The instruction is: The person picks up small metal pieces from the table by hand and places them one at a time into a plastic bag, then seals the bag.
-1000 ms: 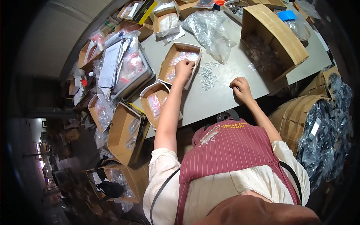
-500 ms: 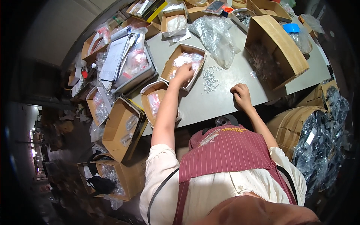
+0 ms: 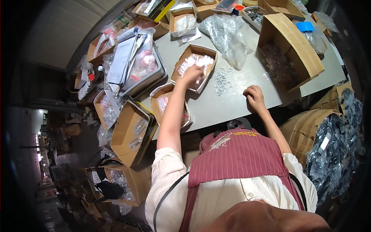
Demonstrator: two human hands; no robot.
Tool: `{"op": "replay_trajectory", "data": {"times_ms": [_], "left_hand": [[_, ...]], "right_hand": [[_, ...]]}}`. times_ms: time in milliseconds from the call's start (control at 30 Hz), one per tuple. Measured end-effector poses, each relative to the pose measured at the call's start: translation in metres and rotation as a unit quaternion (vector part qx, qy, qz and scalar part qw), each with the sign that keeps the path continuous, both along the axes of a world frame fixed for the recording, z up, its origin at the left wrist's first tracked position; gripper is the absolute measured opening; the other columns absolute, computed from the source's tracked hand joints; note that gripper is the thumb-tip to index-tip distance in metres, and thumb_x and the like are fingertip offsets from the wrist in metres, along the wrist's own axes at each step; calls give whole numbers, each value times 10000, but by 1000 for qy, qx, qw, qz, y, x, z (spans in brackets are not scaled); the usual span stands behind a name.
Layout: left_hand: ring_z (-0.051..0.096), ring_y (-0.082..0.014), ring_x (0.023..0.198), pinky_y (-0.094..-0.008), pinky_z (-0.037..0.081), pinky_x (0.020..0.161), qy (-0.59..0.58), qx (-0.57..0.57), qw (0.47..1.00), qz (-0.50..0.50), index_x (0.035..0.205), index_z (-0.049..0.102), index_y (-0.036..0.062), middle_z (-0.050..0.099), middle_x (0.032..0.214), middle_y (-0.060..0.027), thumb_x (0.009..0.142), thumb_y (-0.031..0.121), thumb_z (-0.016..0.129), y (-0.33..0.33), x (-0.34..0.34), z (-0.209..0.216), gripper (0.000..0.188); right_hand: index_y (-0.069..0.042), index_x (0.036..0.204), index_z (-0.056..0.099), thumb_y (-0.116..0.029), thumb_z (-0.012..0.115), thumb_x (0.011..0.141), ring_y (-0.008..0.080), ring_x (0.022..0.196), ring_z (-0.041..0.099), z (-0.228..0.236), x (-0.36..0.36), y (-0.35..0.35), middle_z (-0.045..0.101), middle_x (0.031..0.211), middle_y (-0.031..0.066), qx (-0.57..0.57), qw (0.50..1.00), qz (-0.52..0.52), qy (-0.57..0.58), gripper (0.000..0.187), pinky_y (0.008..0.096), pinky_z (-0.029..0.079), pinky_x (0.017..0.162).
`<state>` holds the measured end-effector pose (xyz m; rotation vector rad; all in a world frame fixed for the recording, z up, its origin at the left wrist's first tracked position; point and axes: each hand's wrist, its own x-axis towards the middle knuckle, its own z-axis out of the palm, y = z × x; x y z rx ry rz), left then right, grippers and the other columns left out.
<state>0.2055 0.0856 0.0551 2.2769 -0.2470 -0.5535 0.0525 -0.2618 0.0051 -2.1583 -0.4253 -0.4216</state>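
One grey worktable (image 3: 216, 112) bears a shallow cardboard tray (image 3: 200, 50); the work looks part-way.
The left hand (image 3: 194, 73) is in the tray, fingers bent; I cannot tell whether it grips anything. The right hand (image 3: 255, 96) curls loosely by the near table edge, its palm hidden. Small plastic bags (image 3: 195, 61) already lie in the tray; a scatter of silvery metal pieces (image 3: 222, 83) remains loose just beside it.
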Motion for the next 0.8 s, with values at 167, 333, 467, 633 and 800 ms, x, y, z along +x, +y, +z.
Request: {"op": "replay_trajectory", "data": {"times_ms": [167,333,467,633,800], "left_hand": [[639,-109,769,-255,521,676,51,-193,977,78,949,689,-24,737,980,-105,904,89,652,-5,-34,-4,127],[707,-282,1025,-367,505,949,-275,-79,942,175,985,703,-20,736,1151,-164,898,192,686,-16,-99,22,229],[654,-307,1185,-402,479,1035,-185,-212,939,198,894,693,10,705,1258,-143,883,154,723,-55,-167,50,148],[611,-279,1216,-390,436,1064,-176,-355,901,177,924,666,22,659,1328,-155,915,119,691,-88,-211,48,100],[630,-183,1100,-326,464,988,-95,-415,859,284,968,653,3,685,1242,-128,955,107,655,-84,-231,38,105]], "right_hand": [[-51,828,680,35,579,709,308,934,578,6,-2,3,647,901,93,19,1000,11,13,179,391,466,860],[-46,860,696,31,584,730,288,942,592,-5,-3,2,656,928,90,42,999,-6,33,188,379,479,857],[-23,1136,680,-38,660,826,216,1075,614,18,-7,25,654,1094,80,327,897,101,281,310,347,524,889],[-19,1380,512,-158,762,848,205,1031,652,113,-23,73,651,1108,104,459,733,255,433,604,357,587,851],[2,1140,613,-97,735,898,141,727,664,97,-18,77,655,849,45,401,757,239,458,289,293,583,672]]}}
